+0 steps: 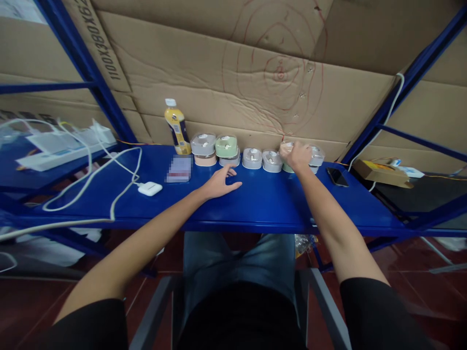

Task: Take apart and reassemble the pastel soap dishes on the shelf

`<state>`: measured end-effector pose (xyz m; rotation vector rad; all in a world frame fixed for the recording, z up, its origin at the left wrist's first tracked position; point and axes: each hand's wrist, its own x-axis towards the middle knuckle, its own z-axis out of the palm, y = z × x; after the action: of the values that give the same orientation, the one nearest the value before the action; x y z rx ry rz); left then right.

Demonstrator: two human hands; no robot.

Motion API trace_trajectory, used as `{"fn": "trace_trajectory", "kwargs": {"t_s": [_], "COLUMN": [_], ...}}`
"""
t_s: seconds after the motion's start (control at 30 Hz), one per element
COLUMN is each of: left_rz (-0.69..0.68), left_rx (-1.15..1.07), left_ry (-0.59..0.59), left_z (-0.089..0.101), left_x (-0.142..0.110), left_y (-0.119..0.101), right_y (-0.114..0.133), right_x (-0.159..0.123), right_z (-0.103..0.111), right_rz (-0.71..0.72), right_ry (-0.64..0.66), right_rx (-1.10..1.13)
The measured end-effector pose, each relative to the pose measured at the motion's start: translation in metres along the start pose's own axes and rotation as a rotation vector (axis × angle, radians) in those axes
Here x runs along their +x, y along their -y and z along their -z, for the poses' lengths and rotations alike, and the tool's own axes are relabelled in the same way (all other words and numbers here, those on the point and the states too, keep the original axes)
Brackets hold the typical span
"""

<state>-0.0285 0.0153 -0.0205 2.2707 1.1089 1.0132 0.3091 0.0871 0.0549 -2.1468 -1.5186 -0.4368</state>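
A row of small lidded containers runs along the back of the blue shelf. My right hand point(300, 155) is closed around a pink lidded container point(286, 147), which is above a green one point(288, 168); whether the two touch is hidden by my hand. At the right end are stacked grey containers point(317, 154). Two single grey containers point(252, 158) point(272, 160) stand left of my right hand. My left hand point(221, 183) rests open near the shelf surface, fingers apart, in front of a green container point(226, 146) on a grey one point(230, 158). Farther left, a grey container point(203, 144) tops a pink one point(205, 159).
A yellow drink bottle point(177, 127) stands behind a blurred packet point(179, 168). A white earphone case point(150, 188) and looping white cables point(113, 204) lie left on the blue shelf point(255, 209). A phone point(337, 177) lies right. Cardboard point(189, 63) backs the shelf.
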Motion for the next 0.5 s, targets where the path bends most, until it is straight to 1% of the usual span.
{"fn": "trace_trajectory", "kwargs": {"t_s": [0.07, 0.13, 0.2, 0.23, 0.3, 0.37, 0.4, 0.43, 0.47, 0.5], "left_rz": [-0.009, -0.044, -0.097, -0.123, -0.182, -0.24, -0.219, -0.183, -0.133, -0.09], "left_rx": [-0.006, -0.045, -0.178, -0.311, -0.669, -1.078, -1.241, -1.369, -1.444, -1.47], "left_ry": [-0.024, -0.047, -0.038, -0.002, 0.112, 0.309, 0.427, 0.513, 0.562, 0.614], "left_z": [0.002, 0.004, 0.004, 0.003, -0.001, -0.008, -0.012, -0.016, -0.021, -0.025], "left_x": [0.001, -0.003, -0.017, -0.028, -0.06, -0.098, -0.115, -0.131, -0.144, -0.154], "left_y": [-0.007, -0.027, -0.064, -0.087, -0.14, -0.192, -0.213, -0.23, -0.243, -0.25], "right_y": [0.002, 0.004, 0.007, 0.01, 0.02, 0.035, 0.044, 0.053, 0.061, 0.069], "right_x": [-0.002, -0.005, -0.009, -0.012, -0.019, -0.027, -0.031, -0.035, -0.039, -0.043], "right_z": [-0.006, -0.008, -0.007, -0.005, -0.003, -0.005, -0.009, -0.013, -0.02, -0.026], "right_rz": [0.007, 0.021, 0.031, 0.049, 0.158, 0.362, 0.473, 0.571, 0.644, 0.689], "right_ry": [-0.013, -0.029, -0.052, -0.069, -0.084, -0.027, 0.028, 0.094, 0.151, 0.197], "right_rx": [-0.024, -0.047, -0.064, -0.063, -0.016, 0.084, 0.141, 0.192, 0.232, 0.26]}}
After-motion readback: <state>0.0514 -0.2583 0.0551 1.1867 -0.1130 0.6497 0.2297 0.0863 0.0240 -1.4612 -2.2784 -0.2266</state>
